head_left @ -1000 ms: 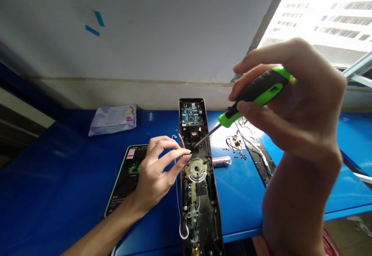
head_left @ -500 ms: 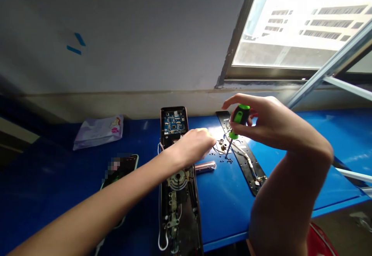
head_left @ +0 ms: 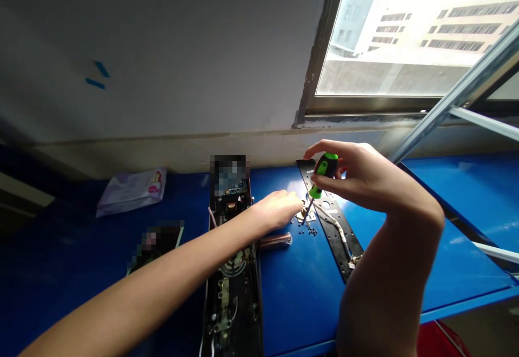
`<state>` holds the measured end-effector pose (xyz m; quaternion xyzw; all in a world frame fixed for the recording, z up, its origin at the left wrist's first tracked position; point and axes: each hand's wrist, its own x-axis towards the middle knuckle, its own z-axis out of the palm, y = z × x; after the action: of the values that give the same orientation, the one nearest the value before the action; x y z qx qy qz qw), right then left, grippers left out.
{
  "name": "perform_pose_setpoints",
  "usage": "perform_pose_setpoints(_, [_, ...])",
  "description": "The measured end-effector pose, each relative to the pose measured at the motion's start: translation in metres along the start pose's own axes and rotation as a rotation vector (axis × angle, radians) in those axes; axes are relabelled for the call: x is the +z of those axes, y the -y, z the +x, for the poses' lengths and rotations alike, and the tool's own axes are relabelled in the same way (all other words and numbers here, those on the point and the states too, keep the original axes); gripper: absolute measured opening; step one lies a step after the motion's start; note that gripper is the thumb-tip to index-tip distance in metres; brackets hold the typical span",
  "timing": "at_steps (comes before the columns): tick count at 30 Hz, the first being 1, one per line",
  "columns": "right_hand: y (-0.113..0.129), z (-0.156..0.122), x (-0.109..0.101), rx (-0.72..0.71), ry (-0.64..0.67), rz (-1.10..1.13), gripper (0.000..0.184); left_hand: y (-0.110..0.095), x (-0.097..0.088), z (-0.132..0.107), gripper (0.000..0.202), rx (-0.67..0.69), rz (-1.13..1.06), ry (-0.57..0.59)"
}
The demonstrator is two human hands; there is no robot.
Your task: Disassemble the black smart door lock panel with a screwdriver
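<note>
My right hand (head_left: 352,170) is closed round the green-and-black handle of a screwdriver (head_left: 323,173). Its shaft slants down to the left, and the tip is beside a small metal part (head_left: 308,214) on the blue tabletop. My left hand (head_left: 278,210) reaches across to that same part with its fingers closed; what they hold, if anything, is hidden. Several tiny black screws (head_left: 311,232) lie scattered just in front of the part. Under my left forearm is a long black device housing (head_left: 239,305), opened up, with its circuit board and mechanism exposed.
Right of the screws lies a black perforated panel (head_left: 334,230) with white wiring. A copper-coloured cylinder (head_left: 275,240) rests against the housing. To the left are a phone (head_left: 162,243) and a lilac packet (head_left: 132,190). A metal ladder-like frame (head_left: 446,97) stands at the right.
The view has shifted, so the whole bench appears further left and slightly lower. The screwdriver tip is now nearer the small metal part and further from the loose screws.
</note>
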<state>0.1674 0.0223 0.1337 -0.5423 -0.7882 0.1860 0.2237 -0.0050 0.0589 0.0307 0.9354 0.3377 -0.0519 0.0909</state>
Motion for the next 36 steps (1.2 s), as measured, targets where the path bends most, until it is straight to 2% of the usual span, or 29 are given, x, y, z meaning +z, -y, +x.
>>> perform_pose_setpoints(3, [-0.002, 0.0, 0.0, -0.012, -0.002, 0.021, 0.033, 0.0, -0.003, -0.002, 0.032, 0.001, 0.051, 0.053])
perform_pose_setpoints(7, [-0.004, 0.001, 0.001, -0.032, 0.0, 0.044, 0.033, -0.001, -0.003, -0.005, 0.036, -0.037, 0.104, 0.047])
perform_pose_setpoints(10, [-0.004, 0.002, 0.002, -0.04, 0.016, 0.047, 0.033, -0.005, -0.003, -0.007, 0.032, -0.041, 0.125, 0.043])
perform_pose_setpoints(15, [0.002, 0.004, 0.004, -0.093, 0.031, 0.084, 0.032, -0.009, -0.013, -0.026, 0.025, -0.055, 0.128, -0.032])
perform_pose_setpoints(17, [0.005, 0.004, 0.004, -0.131, 0.031, 0.107, 0.031, -0.005, -0.017, -0.044, 0.022, -0.066, 0.114, -0.108])
perform_pose_setpoints(19, [0.01, 0.004, 0.005, -0.191, 0.012, 0.147, 0.031, 0.004, -0.017, -0.067, 0.016, -0.063, 0.055, -0.348])
perform_pose_setpoints(21, [0.015, 0.003, 0.006, -0.253, -0.034, 0.189, 0.031, 0.014, -0.013, -0.09, 0.027, -0.155, 0.038, -0.598])
perform_pose_setpoints(24, [0.026, 0.003, 0.01, -0.321, -0.17, 0.241, 0.034, 0.027, 0.0, -0.116, 0.052, -0.358, -0.003, -0.779])
perform_pose_setpoints(26, [0.035, 0.004, 0.015, -0.362, -0.272, 0.276, 0.037, 0.03, 0.011, -0.126, 0.073, -0.457, -0.066, -0.799])
perform_pose_setpoints(29, [0.047, 0.009, 0.026, -0.419, -0.381, 0.325, 0.038, 0.026, 0.027, -0.131, 0.095, -0.517, -0.17, -0.745])
perform_pose_setpoints(32, [0.057, 0.016, 0.039, -0.455, -0.435, 0.331, 0.033, 0.02, 0.037, -0.13, 0.096, -0.511, -0.233, -0.738])
perform_pose_setpoints(36, [0.065, 0.025, 0.052, -0.474, -0.401, 0.284, 0.027, 0.021, 0.042, -0.134, 0.096, -0.462, -0.321, -0.743])
